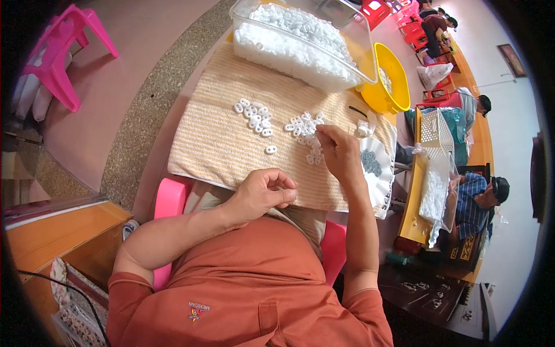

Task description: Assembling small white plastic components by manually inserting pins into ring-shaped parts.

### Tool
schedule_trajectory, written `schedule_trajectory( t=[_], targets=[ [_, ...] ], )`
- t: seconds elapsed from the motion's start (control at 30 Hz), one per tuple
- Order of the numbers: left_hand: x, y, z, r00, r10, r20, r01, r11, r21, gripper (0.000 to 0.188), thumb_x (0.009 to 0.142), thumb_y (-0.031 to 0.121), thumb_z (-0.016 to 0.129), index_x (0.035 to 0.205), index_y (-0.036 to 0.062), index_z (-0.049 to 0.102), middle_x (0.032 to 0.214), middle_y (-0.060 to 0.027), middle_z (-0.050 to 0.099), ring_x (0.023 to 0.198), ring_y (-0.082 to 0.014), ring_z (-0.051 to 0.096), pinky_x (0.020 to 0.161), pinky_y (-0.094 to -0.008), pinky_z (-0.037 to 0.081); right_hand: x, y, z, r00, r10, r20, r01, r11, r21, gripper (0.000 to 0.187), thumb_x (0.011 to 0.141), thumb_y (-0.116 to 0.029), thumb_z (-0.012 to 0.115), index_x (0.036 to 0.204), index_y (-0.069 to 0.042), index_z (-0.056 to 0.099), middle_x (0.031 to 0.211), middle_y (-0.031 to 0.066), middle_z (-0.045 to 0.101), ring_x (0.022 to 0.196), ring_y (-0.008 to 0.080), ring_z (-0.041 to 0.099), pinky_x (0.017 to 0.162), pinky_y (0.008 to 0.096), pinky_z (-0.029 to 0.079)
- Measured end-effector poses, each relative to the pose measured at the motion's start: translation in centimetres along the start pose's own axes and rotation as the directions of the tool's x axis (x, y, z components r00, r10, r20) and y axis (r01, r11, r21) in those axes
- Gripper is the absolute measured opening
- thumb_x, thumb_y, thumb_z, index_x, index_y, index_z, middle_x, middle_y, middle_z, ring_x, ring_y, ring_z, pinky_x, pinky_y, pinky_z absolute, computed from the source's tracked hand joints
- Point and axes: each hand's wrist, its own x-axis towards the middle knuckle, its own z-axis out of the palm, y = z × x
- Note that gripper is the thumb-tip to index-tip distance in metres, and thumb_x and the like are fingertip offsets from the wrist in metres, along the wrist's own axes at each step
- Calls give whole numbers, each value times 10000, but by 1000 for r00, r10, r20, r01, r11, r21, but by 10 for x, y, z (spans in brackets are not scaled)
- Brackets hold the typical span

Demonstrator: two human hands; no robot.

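Small white oval plastic pieces, each with two dark holes, lie on a striped beige towel (214, 139). One loose group of pieces (254, 118) is left of centre. Another group (300, 124) is further right, and a single piece (271, 149) lies nearer me. My right hand (341, 151) is at the right group, thumb and fingers pinched together; anything between the fingertips is too small to make out. My left hand (263, 194) hovers by the towel's near edge with curled fingers, thumb close to the index finger. Whatever it may hold does not show.
Beyond the pieces stands a clear plastic bin (295, 63) full of white pieces, beside a yellow basin (390, 87). A white dish (376, 173) of grey-blue bits sits right of my right hand. Pink stool (63, 52) far left; a co-worker (477, 199) sits at another table, right.
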Motion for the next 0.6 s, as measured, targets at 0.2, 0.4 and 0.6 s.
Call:
schedule_trajectory(
  t=[0.2, 0.4, 0.6],
  targets=[
    [0, -1, 0, 1000, 0, -10, 1, 1000, 21, 134, 903, 84, 653, 994, -6, 612, 998, -85, 639, 823, -108, 628, 725, -241, 532, 18, -19, 0, 996, -9, 91, 13, 999, -44, 134, 845, -53, 657, 961, 7, 686, 860, 171, 687, 775, 299, 686, 695, 351, 523],
    [0, -1, 2, 1000, -1, -23, 1, 1000, 30, 139, 906, 91, 653, 998, -4, 611, 917, -62, 645, 784, -90, 611, 695, -224, 517, 42, -33, 10, 949, -37, 314, 66, 994, -82, 181, 815, -70, 648, 976, 4, 689, 944, 162, 673, 863, 363, 645, 761, 390, 505],
    [-2, 2, 4, 999, 17, -32, -17, 1000, 9, 135, 886, 84, 664, 969, -6, 605, 839, -27, 620, 702, -72, 572, 642, -208, 487, 58, -30, 23, 875, -38, 482, 152, 968, -200, 161, 806, -77, 615, 930, -3, 688, 912, 194, 658, 861, 382, 630, 782, 431, 501]
  ],
)
